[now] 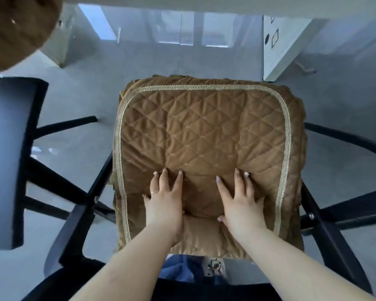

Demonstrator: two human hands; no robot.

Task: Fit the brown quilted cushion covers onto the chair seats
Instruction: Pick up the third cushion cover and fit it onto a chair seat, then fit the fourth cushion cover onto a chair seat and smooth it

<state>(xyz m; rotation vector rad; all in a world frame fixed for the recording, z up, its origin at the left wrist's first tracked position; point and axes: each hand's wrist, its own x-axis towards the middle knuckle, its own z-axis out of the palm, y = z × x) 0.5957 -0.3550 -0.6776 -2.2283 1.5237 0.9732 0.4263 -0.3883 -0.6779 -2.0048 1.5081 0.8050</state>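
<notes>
Smoothing brown quilted cushion cover flat: left hand, right hand pressing, fingers spread; best sweeping outward toward gold braided trim.

black-framed chair on a glossy grey floor, with a brown diamond-quilted cushion cover with gold braid trim laid over its seat

Both bare forearms reach straight out from the bottom of the view, side by side. The left hand and right hand lie palm-down, fingers spread flat and pointing away, thumbs angled toward each other.
</notes>
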